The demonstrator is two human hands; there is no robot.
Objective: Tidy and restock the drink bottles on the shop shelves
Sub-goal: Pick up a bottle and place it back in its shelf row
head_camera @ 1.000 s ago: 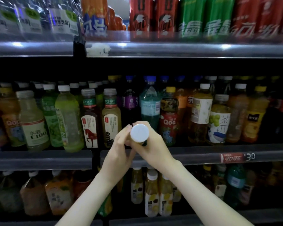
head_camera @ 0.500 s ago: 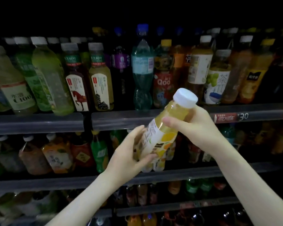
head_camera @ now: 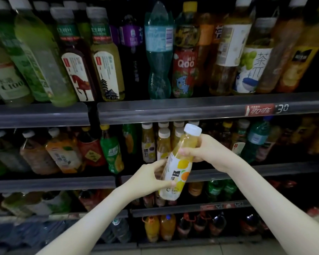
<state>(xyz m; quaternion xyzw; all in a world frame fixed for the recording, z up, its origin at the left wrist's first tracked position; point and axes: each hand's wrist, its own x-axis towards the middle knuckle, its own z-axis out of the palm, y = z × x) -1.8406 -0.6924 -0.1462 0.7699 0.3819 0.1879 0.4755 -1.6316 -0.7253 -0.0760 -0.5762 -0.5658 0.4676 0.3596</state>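
Change: half a second ago the juice bottle hung in front of the shelf lip that carries the red price tag, its cap above that lip; now the whole bottle sits below it, level with the next tier down, and it leans less steeply
Unchanged: both grips keep the same places on the bottle, one low and one high
Bottle: tilted, white cap up and to the right, base down and to the left, its yellow and orange fruit label facing the camera
Left grip: the left grip grasps the lower half from the left, thumb across the label front, fingers curled behind
Right grip: the right grip clasps the upper part just under the cap, fingers wrapped over the pale juice above the label
Position: the bottle lies between the two grips, in front of a row of matching bottles with white caps
Edges: the cap is just beneath the tagged lip; the lower shelf lip runs behind the bottle's middle, and the base hangs below it
Room: only a slim dark strip lies between the matching caps and the lip above; a green-labelled bottle stands near the row's left; whether the front slot behind the held bottle is free cannot be told
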